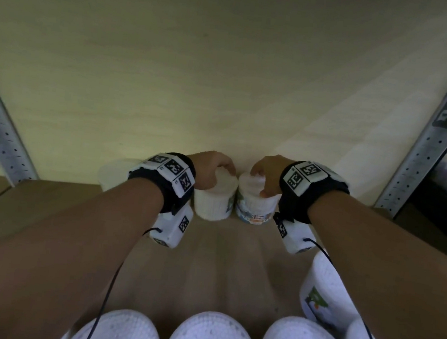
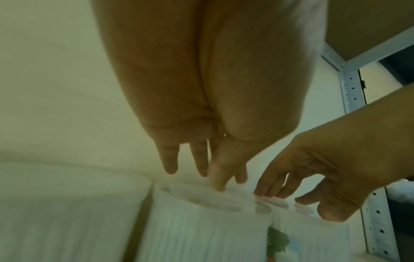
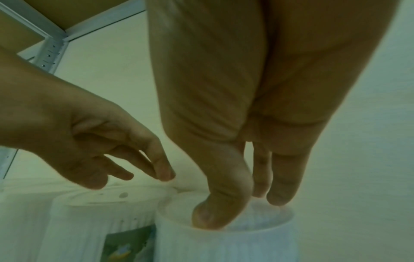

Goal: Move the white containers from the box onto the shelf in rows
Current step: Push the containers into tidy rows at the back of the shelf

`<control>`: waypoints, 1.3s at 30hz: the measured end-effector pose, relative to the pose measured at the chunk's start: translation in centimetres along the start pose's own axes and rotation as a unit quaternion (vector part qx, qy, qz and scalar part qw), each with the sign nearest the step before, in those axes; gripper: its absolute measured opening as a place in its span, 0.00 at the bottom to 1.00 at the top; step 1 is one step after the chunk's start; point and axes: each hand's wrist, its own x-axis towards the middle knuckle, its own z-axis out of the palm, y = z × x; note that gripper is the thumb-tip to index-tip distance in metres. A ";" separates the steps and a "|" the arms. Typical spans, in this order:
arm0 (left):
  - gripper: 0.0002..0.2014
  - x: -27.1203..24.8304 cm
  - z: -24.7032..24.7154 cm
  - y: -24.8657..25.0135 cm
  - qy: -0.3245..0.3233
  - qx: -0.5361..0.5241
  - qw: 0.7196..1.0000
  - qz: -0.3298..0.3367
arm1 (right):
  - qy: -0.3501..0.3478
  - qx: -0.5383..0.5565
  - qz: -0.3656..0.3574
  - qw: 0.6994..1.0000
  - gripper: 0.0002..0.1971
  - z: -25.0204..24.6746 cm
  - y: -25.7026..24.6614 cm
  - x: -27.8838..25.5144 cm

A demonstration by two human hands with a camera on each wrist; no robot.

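Two white ribbed containers stand side by side at the back of the wooden shelf (image 1: 219, 266). My left hand (image 1: 217, 166) hovers over the lid of the left container (image 1: 213, 201), fingers loosely spread and just above or barely touching it (image 2: 201, 221). My right hand (image 1: 260, 179) is on the right container (image 1: 254, 209), which bears a colourful label. Its thumb (image 3: 208, 218) sits on the lid's near rim and its fingertips (image 3: 277, 198) on the far rim, spanning the lid. The box is out of view.
Another white container (image 1: 112, 173) stands left of the pair, partly behind my left wrist. Several more containers (image 1: 211, 338) line the shelf's front edge, one (image 1: 322, 295) under my right forearm. Perforated metal uprights (image 1: 429, 137) flank the shelf, with a pale wall behind.
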 end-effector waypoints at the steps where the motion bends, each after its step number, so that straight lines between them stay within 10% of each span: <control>1: 0.22 0.0 0.2 0.1 0.035 -0.003 0.999 -0.012 | 0.000 -0.001 -0.001 1.000 0.34 0.0 0.0 0.1; 8: 0.27 0.5 2.1 0.8 0.080 0.067 0.990 -0.092 | 0.011 0.001 -0.002 1.000 0.34 0.2 0.1 0.2; 25: 0.24 -0.4 0.8 0.0 0.011 0.018 1.000 -0.018 | 0.016 0.013 -0.008 1.000 0.34 0.5 0.3 0.3; 31: 0.21 0.1 2.0 0.0 0.120 0.002 0.990 -0.074 | 0.018 0.010 -0.009 1.000 0.34 0.6 0.5 0.5; 39: 0.27 0.4 2.6 -0.1 0.106 0.037 0.989 -0.096 | 0.018 0.011 -0.008 1.000 0.33 0.5 0.4 0.6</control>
